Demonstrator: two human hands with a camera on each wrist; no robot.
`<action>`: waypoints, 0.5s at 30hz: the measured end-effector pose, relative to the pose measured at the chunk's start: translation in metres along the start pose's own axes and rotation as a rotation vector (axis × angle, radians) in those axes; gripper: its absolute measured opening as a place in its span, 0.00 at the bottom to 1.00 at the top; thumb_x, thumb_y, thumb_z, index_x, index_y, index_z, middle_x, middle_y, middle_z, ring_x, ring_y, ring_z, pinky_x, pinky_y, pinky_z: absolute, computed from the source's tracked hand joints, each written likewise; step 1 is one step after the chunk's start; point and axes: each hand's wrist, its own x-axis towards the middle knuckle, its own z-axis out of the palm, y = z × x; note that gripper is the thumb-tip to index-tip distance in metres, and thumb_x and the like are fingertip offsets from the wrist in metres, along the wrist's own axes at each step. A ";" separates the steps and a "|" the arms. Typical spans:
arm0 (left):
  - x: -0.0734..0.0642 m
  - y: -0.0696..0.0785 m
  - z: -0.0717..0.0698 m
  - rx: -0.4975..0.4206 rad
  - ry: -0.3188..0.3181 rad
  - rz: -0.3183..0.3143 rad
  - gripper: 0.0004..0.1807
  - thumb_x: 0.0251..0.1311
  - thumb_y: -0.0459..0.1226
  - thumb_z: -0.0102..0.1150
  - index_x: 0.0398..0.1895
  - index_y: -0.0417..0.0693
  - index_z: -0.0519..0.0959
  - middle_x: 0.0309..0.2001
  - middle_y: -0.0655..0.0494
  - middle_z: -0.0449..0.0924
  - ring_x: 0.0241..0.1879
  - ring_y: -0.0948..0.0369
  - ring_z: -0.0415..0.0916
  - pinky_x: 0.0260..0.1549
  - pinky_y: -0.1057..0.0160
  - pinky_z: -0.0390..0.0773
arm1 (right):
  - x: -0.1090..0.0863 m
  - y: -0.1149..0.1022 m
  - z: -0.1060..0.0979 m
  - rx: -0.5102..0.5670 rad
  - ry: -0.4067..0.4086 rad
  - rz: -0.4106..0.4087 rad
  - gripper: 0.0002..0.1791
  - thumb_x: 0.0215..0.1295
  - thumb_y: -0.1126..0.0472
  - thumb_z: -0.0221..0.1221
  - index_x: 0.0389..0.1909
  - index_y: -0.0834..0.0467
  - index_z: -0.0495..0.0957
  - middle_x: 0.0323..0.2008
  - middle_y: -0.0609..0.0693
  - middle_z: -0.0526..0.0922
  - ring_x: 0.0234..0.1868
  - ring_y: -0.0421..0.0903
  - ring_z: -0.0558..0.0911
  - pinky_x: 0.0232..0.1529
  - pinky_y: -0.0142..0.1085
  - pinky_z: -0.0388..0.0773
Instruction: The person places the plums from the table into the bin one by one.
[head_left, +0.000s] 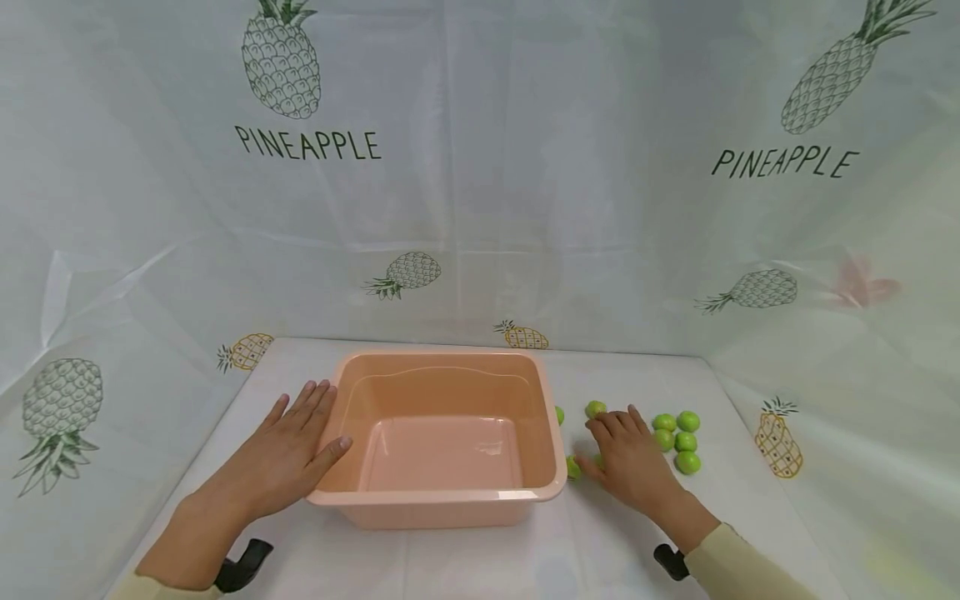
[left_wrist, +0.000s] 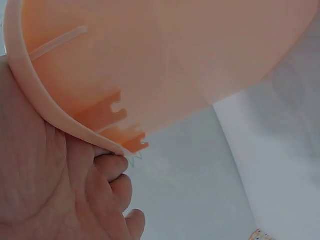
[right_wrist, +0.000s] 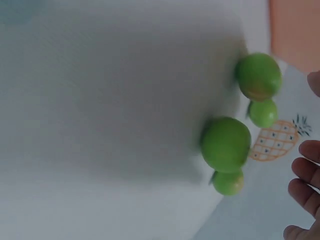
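Note:
A peach-coloured plastic tub [head_left: 438,497] stands upright on the table with nothing inside. My left hand [head_left: 281,462] rests against its left rim, fingers straight and the thumb lying across the edge. In the left wrist view the palm [left_wrist: 45,165] touches the rim from outside and below. To the right of the tub, my right hand [head_left: 637,462] hovers over small round green fruits, one green fruit [head_left: 596,409] just beyond its fingertips. The right wrist view shows the fingers [right_wrist: 304,192] spread apart from a nearby fruit [right_wrist: 225,145], gripping nothing. Part of one fruit hides behind the hand.
Several more green fruits [head_left: 686,442] lie clustered right of my right hand. Another fruit [head_left: 573,467] sits close by the tub's right side, between tub and thumb. A pineapple-printed sheet [head_left: 555,208] hangs behind and beside the white table [head_left: 465,567].

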 end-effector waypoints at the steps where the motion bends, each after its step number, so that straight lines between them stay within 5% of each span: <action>1: 0.000 0.000 0.000 0.001 0.001 -0.001 0.47 0.81 0.60 0.42 0.82 0.30 0.52 0.84 0.34 0.48 0.83 0.36 0.45 0.80 0.32 0.45 | -0.002 -0.001 0.003 -0.004 -0.002 -0.018 0.33 0.61 0.41 0.74 0.53 0.64 0.82 0.52 0.59 0.84 0.56 0.60 0.81 0.69 0.67 0.72; 15: 0.000 -0.001 0.000 0.009 0.000 -0.002 0.47 0.80 0.61 0.42 0.83 0.31 0.52 0.84 0.34 0.49 0.83 0.36 0.46 0.79 0.33 0.49 | -0.008 -0.009 0.027 -0.032 -0.036 -0.089 0.26 0.58 0.41 0.74 0.41 0.58 0.79 0.45 0.54 0.81 0.51 0.55 0.78 0.69 0.62 0.74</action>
